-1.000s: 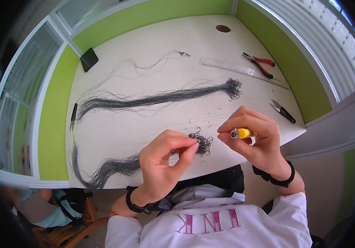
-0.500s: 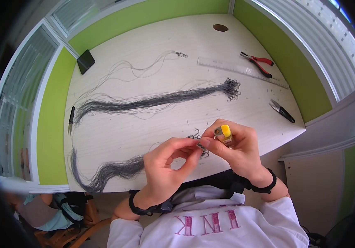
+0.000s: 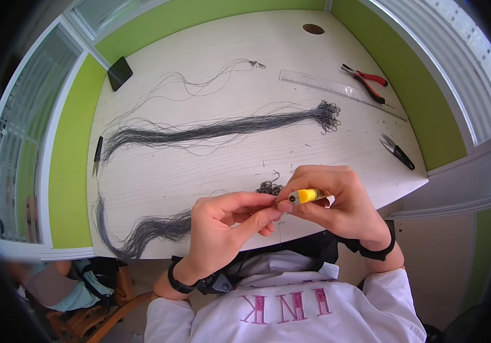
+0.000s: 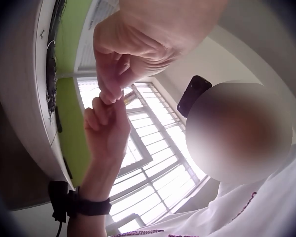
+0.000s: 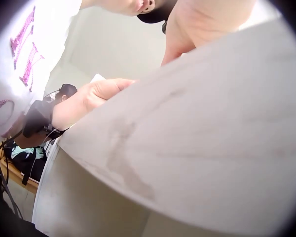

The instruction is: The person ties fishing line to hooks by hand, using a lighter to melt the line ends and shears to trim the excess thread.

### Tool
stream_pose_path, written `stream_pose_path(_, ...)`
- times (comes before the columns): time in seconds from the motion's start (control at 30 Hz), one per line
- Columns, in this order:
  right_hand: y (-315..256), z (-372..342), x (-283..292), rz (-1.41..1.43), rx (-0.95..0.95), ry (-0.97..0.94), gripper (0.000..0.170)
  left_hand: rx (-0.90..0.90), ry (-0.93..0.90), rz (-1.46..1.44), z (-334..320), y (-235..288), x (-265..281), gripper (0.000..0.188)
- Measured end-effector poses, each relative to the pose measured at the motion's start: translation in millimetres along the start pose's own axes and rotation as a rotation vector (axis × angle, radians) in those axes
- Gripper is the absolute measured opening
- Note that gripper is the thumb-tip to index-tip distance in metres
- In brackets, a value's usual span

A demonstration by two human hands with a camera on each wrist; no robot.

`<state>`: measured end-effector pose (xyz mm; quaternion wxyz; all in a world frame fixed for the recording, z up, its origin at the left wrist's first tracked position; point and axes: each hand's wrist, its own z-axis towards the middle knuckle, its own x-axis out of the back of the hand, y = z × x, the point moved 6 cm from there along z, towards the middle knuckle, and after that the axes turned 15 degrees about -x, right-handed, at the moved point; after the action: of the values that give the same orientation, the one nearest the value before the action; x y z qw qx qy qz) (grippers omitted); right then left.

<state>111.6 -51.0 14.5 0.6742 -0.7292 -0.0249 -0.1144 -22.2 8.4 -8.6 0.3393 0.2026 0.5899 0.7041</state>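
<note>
My left hand (image 3: 214,226) pinches a small fish hook between thumb and forefinger, largely hidden by the fingertips. My right hand (image 3: 342,200) grips a yellow lighter (image 3: 310,195), its metal end pointing left, while its thumb and forefinger meet the left fingertips. Just beyond the joined fingertips lies a cluster of dark fish hooks (image 3: 267,187), partly covered by the hands. Its grey fishing lines (image 3: 156,233) run left along the desk's near side. In the left wrist view, the left hand (image 4: 143,49) meets the right hand (image 4: 107,133) at the fingertips.
Farther back on the desk (image 3: 217,177) lie a second hook-and-line bundle (image 3: 217,133) and a smaller one (image 3: 257,64). A clear ruler (image 3: 337,88), red-handled pliers (image 3: 368,83) and black snips (image 3: 398,152) lie right. Another pair of snips (image 3: 98,154) and a black phone-like slab (image 3: 120,74) are left.
My right hand has come left with the lighter, and its fingertips now meet the left hand's. The lighter has turned from pointing up to pointing left since half a second ago.
</note>
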Motion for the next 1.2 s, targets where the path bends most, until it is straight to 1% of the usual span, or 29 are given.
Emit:
stream_pose_path(0.07,-2,0,2,-0.006,0.006,-0.007,0.007,-0.013,-0.010,0.028,0,1,1,0.013)
stream_pose_path(0.13,-5,-1,0,-0.084,0.023,-0.080,0.009,-0.011,-0.015,0.043,-1,-1,2,0.012)
stream_pose_path(0.17,-4,0,-1,-0.081,0.025,-0.079,0.009,-0.014,-0.019,0.056,-1,-1,2,0.011)
stream_pose_path(0.23,1,1,-1,-0.040,-0.005,-0.013,0.006,-0.008,-0.033,0.061,-1,-2,3,0.011)
stream_pose_path(0.3,0,0,-1,-0.016,-0.008,-0.005,0.006,0.003,-0.047,0.066,-3,-2,4,0.011)
stream_pose_path(0.4,2,0,-2,0.012,0.004,0.029,0.005,-0.045,-0.041,0.045,-2,-2,4,0.011)
stream_pose_path(0.53,3,-2,-4,0.069,0.002,0.073,0.005,-0.076,0.031,-0.038,-4,-4,5,0.013)
stream_pose_path(0.6,3,-2,-5,0.070,0.039,0.059,0.006,-0.079,0.056,-0.069,-5,-6,4,0.013)
stream_pose_path(0.67,1,-2,-7,0.069,0.073,0.047,0.009,-0.069,0.120,-0.123,-6,-8,5,0.012)
stream_pose_path(0.8,3,-4,-7,0.104,0.028,0.049,0.008,-0.077,0.134,-0.110,-8,-7,5,0.012)
stream_pose_path(0.9,8,-5,-3,0.125,0.005,0.052,0.008,-0.091,0.153,-0.139,-6,-6,7,0.012)
stream_pose_path(0.97,10,-4,-1,0.125,-0.006,0.067,0.008,-0.067,0.180,-0.196,-6,-7,9,0.012)
stream_pose_path(1.03,5,-3,2,0.086,0.074,0.124,0.010,-0.079,0.175,-0.173,-7,-7,7,0.012)
stream_pose_path(1.07,1,-3,2,0.087,0.075,0.126,0.010,-0.089,0.172,-0.151,-7,-7,6,0.012)
stream_pose_path(1.13,-4,-3,0,0.089,0.007,0.126,0.006,-0.086,0.152,-0.135,-8,-8,5,0.012)
stream_pose_path(1.2,-1,-2,-2,0.108,0.001,0.119,0.007,-0.084,0.134,-0.119,-7,-7,3,0.013)
